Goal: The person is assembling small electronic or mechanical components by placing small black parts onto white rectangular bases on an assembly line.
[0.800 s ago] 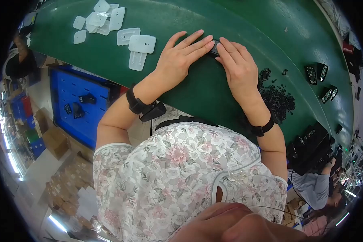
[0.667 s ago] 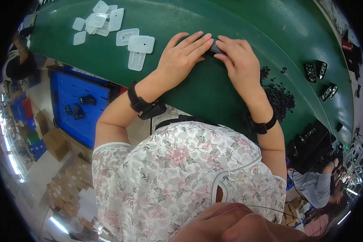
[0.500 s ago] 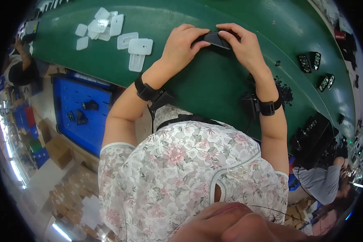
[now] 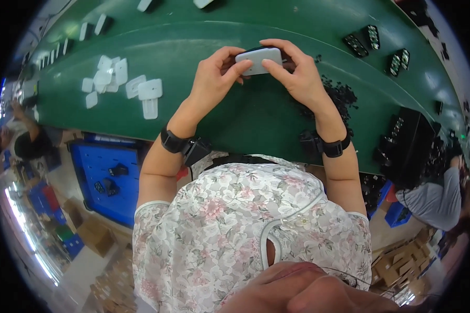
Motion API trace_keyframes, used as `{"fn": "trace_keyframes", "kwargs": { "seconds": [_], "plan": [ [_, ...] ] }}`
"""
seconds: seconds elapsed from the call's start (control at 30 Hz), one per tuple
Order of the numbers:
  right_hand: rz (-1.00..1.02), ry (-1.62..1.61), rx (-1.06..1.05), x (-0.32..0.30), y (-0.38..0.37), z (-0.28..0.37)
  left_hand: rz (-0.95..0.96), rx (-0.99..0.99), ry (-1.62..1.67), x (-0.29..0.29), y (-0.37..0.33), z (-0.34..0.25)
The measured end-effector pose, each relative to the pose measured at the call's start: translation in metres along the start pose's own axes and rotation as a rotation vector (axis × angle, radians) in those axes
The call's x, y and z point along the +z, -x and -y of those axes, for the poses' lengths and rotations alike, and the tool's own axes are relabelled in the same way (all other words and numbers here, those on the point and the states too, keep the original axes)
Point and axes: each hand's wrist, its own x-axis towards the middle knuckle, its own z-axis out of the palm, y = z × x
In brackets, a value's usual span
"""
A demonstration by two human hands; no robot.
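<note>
Above the green table, both my hands grip a small flat box with a white cover and a black body. The white face is turned toward me. My left hand closes on its left end, thumb on the white face. At the other end, my right hand presses its thumb on the same face, fingers behind the box. A pile of small black parts lies beside my right forearm. White plastic covers lie loosely heaped to the left of my left hand.
Black housings with circuit boards stand at the far right. A black bin sits at the right table edge. White-and-black boxes line the far left. A blue tray is below left. One person works at right, another at left.
The box has been turned, so its white face now shows instead of the black side. Both hands remain on it. The view has shifted, bringing white-and-black boxes at the far left into sight.
</note>
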Motion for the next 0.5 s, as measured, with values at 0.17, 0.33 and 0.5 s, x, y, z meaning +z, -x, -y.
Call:
{"fn": "trace_keyframes", "kwargs": {
  "seconds": [0.17,0.33,0.5],
  "plan": [
    [-0.052,-0.044,0.004,-0.019,0.014,-0.001,0.066,-0.019,0.038,0.02,-0.013,-0.005],
    [-0.097,-0.011,0.037,-0.046,0.019,-0.008,0.131,0.01,0.021,0.041,-0.035,-0.007],
    [-0.4,0.358,0.062,-0.082,0.01,-0.03,0.044,-0.008,-0.05,0.047,-0.106,0.007]
  ]
}}
